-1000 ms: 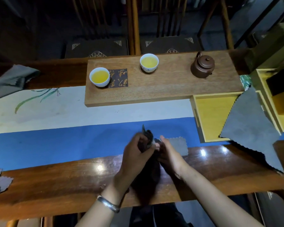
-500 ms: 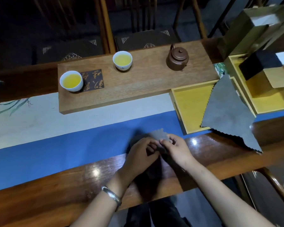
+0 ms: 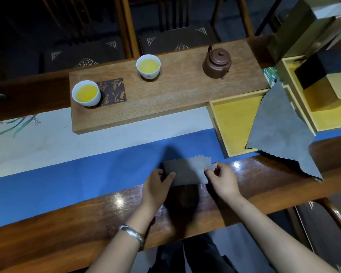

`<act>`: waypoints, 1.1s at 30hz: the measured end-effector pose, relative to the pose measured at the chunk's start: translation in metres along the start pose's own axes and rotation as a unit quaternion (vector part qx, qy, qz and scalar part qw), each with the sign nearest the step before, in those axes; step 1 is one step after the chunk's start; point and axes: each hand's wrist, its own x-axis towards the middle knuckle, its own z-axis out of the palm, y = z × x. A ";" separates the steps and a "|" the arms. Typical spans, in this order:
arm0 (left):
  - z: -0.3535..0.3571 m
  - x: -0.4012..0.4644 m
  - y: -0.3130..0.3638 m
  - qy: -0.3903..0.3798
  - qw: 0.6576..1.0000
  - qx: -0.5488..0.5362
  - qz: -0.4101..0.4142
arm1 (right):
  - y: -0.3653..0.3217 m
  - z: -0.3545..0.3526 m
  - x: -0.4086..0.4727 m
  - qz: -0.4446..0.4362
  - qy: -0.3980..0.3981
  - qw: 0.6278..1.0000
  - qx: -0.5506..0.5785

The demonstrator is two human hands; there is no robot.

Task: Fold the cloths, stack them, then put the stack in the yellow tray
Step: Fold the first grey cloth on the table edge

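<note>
Both hands are low over the near edge of the bench, forearms angled in toward each other. The left hand has its grip curled on the left end of the small grey cloth, and the right hand pinches its right corner. A bigger grey cloth drapes over the yellow tray, near the right.

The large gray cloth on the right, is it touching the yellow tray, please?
Touching: the head view shows the large gray cloth draped over the yellow tray, covering its right rim.
</note>
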 end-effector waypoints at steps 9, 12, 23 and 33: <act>-0.006 -0.005 0.020 -0.110 0.974 -0.196 -0.016 | -0.003 -0.008 0.000 0.066 -0.056 0.987 0.138; -0.021 -0.015 0.037 -0.119 0.969 -0.217 0.010 | -0.011 -0.014 -0.007 0.134 -0.110 0.971 0.162; -0.058 0.009 0.088 -0.118 0.950 -0.290 -0.003 | -0.086 -0.042 0.010 0.098 -0.162 0.943 0.274; -0.035 0.068 0.116 -0.012 0.986 -0.166 0.005 | -0.104 -0.046 0.093 -0.072 -0.033 0.996 0.030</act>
